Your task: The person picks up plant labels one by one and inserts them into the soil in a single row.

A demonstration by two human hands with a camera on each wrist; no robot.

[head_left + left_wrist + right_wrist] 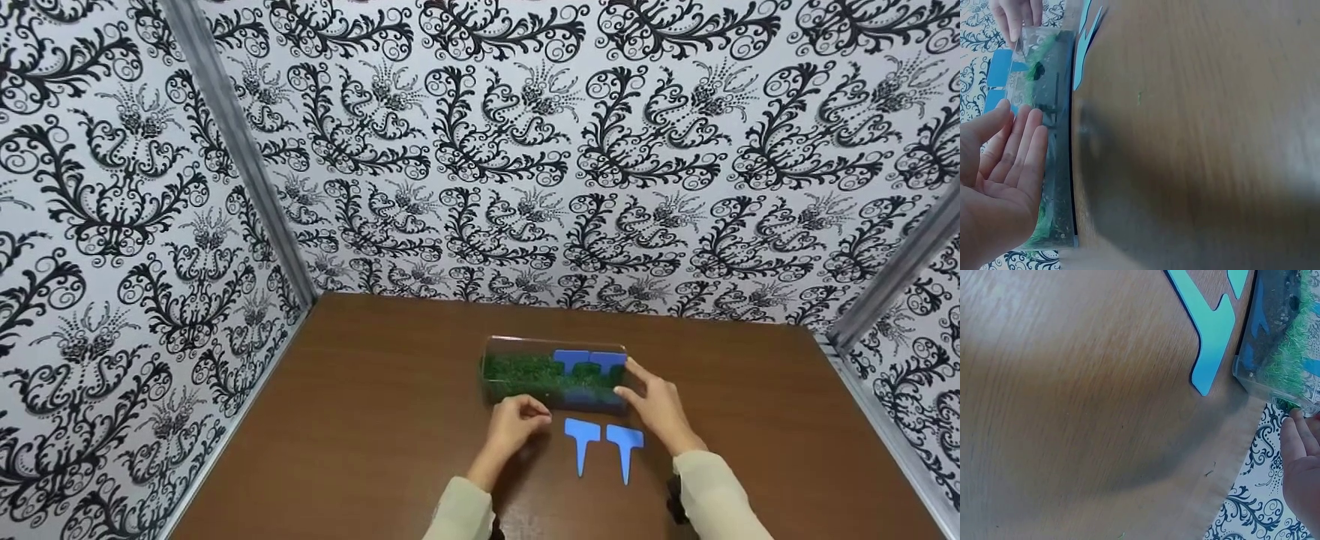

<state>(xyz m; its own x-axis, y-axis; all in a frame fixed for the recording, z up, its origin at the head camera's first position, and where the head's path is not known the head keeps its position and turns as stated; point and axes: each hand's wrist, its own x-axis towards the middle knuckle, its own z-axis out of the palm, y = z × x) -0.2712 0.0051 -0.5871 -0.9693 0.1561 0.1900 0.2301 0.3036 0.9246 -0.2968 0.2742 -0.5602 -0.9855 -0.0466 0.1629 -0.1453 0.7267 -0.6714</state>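
Observation:
A clear rectangular box (pixel 517 386) with green artificial grass stands on the table. Two blue T-shaped plant labels (pixel 571 360) stand upright side by side in its right half. In front of it, two more plant labels, a left one (pixel 582 435) and a right one (pixel 625 442), lie flat with their points toward me. My left hand (pixel 514 425) is at the box's front side, fingers loosely bent; the left wrist view shows nothing in it. My right hand (pixel 660 405) touches the box's right end with nearly straight fingers (pixel 1293 439); part of it is cut off in the right wrist view.
The brown wooden table (pixel 360 420) carries the box and labels. Patterned black-and-white walls (pixel 510 150) enclose its back and sides, with grey metal posts (pixel 247 150) at the corners. Small green scraps (pixel 1139 98) lie on the wood.

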